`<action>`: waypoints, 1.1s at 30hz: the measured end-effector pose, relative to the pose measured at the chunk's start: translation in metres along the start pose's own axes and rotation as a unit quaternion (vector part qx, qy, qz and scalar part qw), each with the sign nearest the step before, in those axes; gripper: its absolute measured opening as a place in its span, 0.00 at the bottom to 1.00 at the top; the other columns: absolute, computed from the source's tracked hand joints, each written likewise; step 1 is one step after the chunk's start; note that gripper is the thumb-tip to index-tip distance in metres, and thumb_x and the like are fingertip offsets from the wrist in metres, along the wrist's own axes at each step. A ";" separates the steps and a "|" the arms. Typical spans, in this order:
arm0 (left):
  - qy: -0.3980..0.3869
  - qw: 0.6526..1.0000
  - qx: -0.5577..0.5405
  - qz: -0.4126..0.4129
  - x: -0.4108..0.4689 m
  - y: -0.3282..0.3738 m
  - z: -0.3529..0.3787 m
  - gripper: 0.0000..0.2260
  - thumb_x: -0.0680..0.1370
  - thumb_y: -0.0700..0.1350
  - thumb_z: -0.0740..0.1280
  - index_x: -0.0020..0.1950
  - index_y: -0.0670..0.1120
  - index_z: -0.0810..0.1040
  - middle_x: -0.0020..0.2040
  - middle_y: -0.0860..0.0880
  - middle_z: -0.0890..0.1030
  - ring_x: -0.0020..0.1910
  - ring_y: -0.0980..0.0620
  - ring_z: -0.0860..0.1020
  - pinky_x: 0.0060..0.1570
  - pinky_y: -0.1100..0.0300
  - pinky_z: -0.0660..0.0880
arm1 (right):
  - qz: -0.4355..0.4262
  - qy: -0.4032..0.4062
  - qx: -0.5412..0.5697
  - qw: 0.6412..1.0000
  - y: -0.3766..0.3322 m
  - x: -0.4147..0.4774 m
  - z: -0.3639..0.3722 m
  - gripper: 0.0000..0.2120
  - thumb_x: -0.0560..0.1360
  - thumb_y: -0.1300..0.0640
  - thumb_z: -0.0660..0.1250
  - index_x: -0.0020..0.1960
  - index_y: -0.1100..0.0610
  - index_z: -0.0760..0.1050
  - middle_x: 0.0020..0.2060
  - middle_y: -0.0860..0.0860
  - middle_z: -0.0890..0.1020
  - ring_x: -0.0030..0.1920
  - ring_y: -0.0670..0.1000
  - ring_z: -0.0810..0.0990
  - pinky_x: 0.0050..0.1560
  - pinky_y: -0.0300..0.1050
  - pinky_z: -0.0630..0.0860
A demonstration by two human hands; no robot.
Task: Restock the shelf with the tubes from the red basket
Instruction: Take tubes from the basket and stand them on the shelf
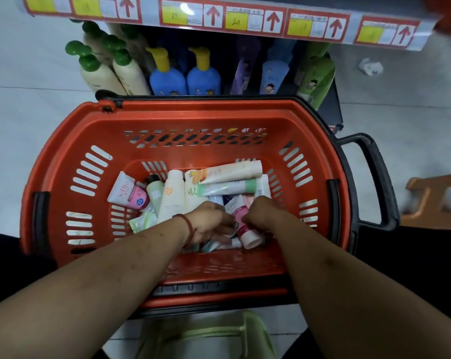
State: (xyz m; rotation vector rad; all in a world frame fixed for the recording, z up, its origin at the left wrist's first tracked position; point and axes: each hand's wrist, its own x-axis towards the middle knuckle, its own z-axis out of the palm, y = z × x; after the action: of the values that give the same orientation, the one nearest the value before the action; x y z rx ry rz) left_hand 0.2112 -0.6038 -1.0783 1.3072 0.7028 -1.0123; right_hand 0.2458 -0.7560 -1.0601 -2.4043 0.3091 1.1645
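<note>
The shelf point(219, 19) sits above the red basket point(63, 141), where the tubes point(172, 193) lie in a pile. The right hand point(262, 212) curls its fingers on a pink tube point(241, 225). It should lift the tube straight up so the others stay put. The left hand point(209, 221) hides its own fingers, so nobody can tell what they hold.

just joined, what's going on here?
A person has both hands down in the red basket, which sits in front of the shelf. The right hand curls its fingers round a pink tube with a white cap. The left hand is against the same tube, but its grip is hidden. Many other tubes lie loose in the basket. No tube is on its way to the shelf yet.
</note>
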 end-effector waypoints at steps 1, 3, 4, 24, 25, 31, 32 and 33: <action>0.004 1.000 -0.015 -0.006 0.000 -0.001 0.000 0.11 0.77 0.33 0.69 0.58 0.33 0.76 0.59 0.29 0.80 0.58 0.33 0.81 0.54 0.34 0.79 | 0.002 -0.004 0.003 1.000 0.000 0.000 0.000 0.12 0.76 0.56 0.72 0.55 0.61 0.75 0.46 0.56 0.79 0.46 0.56 0.79 0.46 0.46 0.75; 0.003 0.999 -0.031 -0.009 -0.001 -0.002 0.002 0.11 0.77 0.32 0.68 0.59 0.30 0.76 0.56 0.28 0.80 0.57 0.32 0.81 0.52 0.33 0.79 | 0.004 -0.009 0.025 1.000 0.000 -0.001 -0.002 0.11 0.76 0.55 0.72 0.53 0.59 0.73 0.44 0.55 0.77 0.45 0.55 0.78 0.45 0.45 0.74; 0.004 0.999 -0.034 -0.009 -0.002 -0.002 0.003 0.09 0.78 0.32 0.68 0.57 0.31 0.77 0.53 0.29 0.81 0.56 0.33 0.81 0.52 0.33 0.79 | 0.009 -0.010 0.041 0.999 0.001 -0.002 -0.002 0.12 0.76 0.56 0.73 0.52 0.58 0.72 0.45 0.55 0.78 0.47 0.55 0.79 0.46 0.46 0.75; 0.054 0.974 -0.141 0.168 -0.062 0.017 -0.024 0.17 0.73 0.36 0.75 0.62 0.38 0.80 0.50 0.43 0.87 0.47 0.48 0.86 0.48 0.55 0.83 | -0.107 0.010 0.447 0.888 -0.032 -0.054 -0.017 0.12 0.75 0.70 0.70 0.54 0.57 0.76 0.50 0.59 0.83 0.46 0.57 0.83 0.42 0.50 0.82; 0.049 0.971 -0.149 0.182 -0.068 0.018 -0.026 0.17 0.73 0.36 0.75 0.61 0.38 0.81 0.50 0.43 0.87 0.49 0.48 0.86 0.49 0.55 0.83 | -0.124 0.011 0.453 0.883 -0.037 -0.060 -0.019 0.13 0.75 0.70 0.70 0.55 0.56 0.76 0.51 0.60 0.84 0.47 0.58 0.84 0.43 0.50 0.83; 0.063 0.947 -0.155 0.276 -0.115 0.036 -0.031 0.14 0.75 0.35 0.73 0.60 0.39 0.82 0.52 0.42 0.86 0.47 0.50 0.86 0.44 0.61 0.82 | -0.197 0.009 0.457 0.867 -0.061 -0.089 -0.036 0.20 0.74 0.69 0.71 0.64 0.56 0.77 0.53 0.61 0.85 0.49 0.60 0.85 0.55 0.64 0.81; 0.068 0.942 -0.151 0.293 -0.124 0.041 -0.033 0.14 0.75 0.35 0.73 0.60 0.38 0.82 0.52 0.42 0.86 0.45 0.51 0.86 0.42 0.62 0.82 | -0.211 0.017 0.452 0.867 -0.068 -0.093 -0.040 0.22 0.74 0.70 0.71 0.65 0.57 0.76 0.53 0.61 0.85 0.50 0.60 0.85 0.56 0.64 0.81; 0.071 0.936 -0.151 0.310 -0.134 0.046 -0.033 0.14 0.75 0.34 0.72 0.60 0.38 0.81 0.50 0.42 0.86 0.43 0.51 0.86 0.41 0.62 0.81 | -0.224 0.026 0.446 0.866 -0.074 -0.099 -0.044 0.23 0.73 0.70 0.70 0.66 0.57 0.76 0.53 0.61 0.85 0.52 0.61 0.85 0.56 0.62 0.81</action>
State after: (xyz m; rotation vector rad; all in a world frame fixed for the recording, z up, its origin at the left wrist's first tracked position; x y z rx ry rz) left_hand 0.1998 -0.5460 -0.9455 1.2191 0.4773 -0.2866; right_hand 0.2433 -0.7119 -0.9366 -1.5535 0.2162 0.5454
